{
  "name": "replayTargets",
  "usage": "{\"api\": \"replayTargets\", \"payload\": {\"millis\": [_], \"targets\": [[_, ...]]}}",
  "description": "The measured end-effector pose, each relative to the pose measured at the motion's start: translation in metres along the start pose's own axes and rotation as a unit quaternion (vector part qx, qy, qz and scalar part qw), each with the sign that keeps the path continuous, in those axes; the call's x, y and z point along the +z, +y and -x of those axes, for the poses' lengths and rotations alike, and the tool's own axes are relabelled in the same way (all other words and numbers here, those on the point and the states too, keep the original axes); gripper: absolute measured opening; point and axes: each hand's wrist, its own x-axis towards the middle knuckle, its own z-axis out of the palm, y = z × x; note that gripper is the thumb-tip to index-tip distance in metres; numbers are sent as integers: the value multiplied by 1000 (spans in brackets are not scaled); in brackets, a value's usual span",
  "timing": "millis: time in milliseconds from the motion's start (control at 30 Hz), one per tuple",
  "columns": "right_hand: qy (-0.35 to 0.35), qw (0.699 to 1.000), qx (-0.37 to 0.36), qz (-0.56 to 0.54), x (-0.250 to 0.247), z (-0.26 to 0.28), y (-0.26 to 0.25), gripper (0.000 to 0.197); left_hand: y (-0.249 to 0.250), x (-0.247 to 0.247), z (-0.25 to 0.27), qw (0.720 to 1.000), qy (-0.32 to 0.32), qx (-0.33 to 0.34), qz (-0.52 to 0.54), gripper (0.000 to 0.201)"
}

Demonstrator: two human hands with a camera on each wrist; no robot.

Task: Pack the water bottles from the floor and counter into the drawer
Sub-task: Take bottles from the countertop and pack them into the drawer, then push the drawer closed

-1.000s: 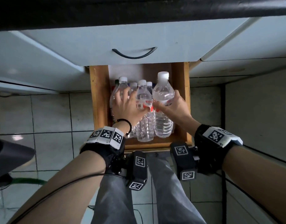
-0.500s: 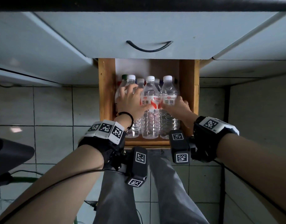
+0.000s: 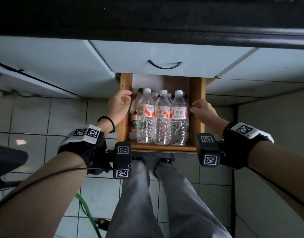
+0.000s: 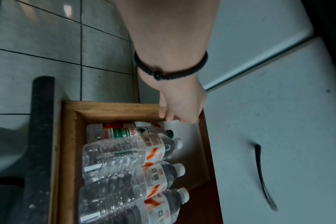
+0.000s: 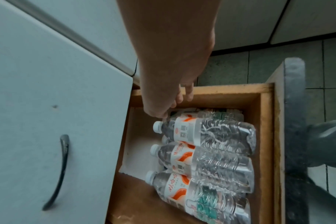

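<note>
The wooden drawer (image 3: pixel 124 86) is pulled out below the counter, with several clear water bottles lying in it. Three white-capped bottles with orange-and-white labels (image 3: pixel 162 117) form the top row, caps pointing to the cabinet. A green-capped bottle (image 3: pixel 135 119) shows under them at the left. My left hand (image 3: pixel 119 105) hovers over the drawer's left wall, fingers loosely curled and holding nothing. My right hand (image 3: pixel 200 109) hovers over the right wall, also loosely curled and holding nothing. In the left wrist view, the left hand's fingertips (image 4: pixel 179 119) sit close to the wooden rim.
A pale drawer front with a black handle (image 3: pixel 165 66) overhangs the back of the open drawer, under the dark counter edge (image 3: pixel 147 23). My legs (image 3: pixel 147 203) stand just before the drawer. A green hose (image 3: pixel 86 208) lies on the tiled floor; a cabinet side stands at right.
My right hand laid its bottle into the right slot of the top row and let go. Both hands then left the bottles and moved apart to the drawer's side walls.
</note>
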Motion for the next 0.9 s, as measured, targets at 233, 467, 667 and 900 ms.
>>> {"api": "replayTargets", "payload": {"millis": [233,467,667,900], "targets": [[119,993,6,-10,7,30,41,37,-47,-12,34,979,5,-198,45,30],[160,980,112,28,40,59,92,48,-92,1,67,918,3,-385,97,29],[108,945,299,-76,58,77,107,38,-91,20,97,833,22,-498,240,40],[179,902,328,-215,66,74,110,45,-88,22,90,800,73,-524,283,30]]}}
